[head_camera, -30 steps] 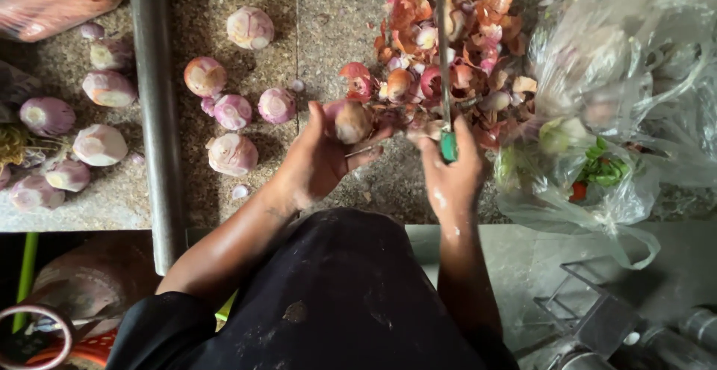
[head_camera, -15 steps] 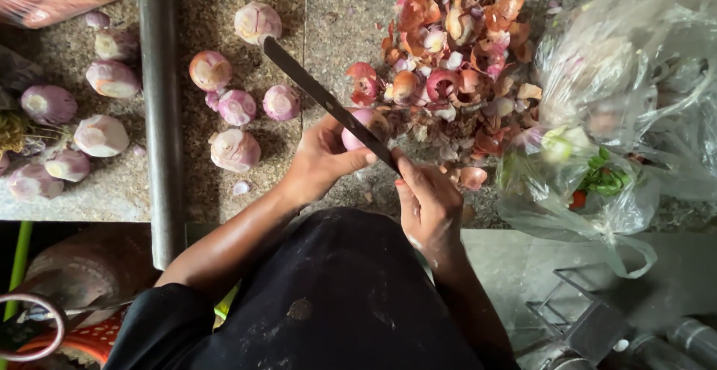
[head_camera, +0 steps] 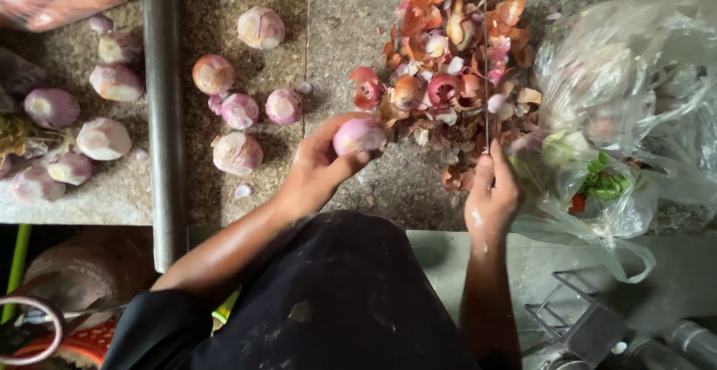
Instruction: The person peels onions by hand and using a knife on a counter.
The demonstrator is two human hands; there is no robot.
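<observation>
Left hand (head_camera: 317,172) grips one peeled onion (head_camera: 359,135) above the counter (head_camera: 351,11). Right hand (head_camera: 491,194) is closed on one knife (head_camera: 485,71), blade edge-on, long axis pointing straight away, over the peel pile (head_camera: 455,49). Peeled onions on counter: roughly twelve, left ones blurred.

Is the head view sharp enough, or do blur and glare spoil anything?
Head view: soft, even light; peeled onion in left hand is sharp; knife in right hand shows edge-on as a thin line; plastic bags carry mild glare.
</observation>
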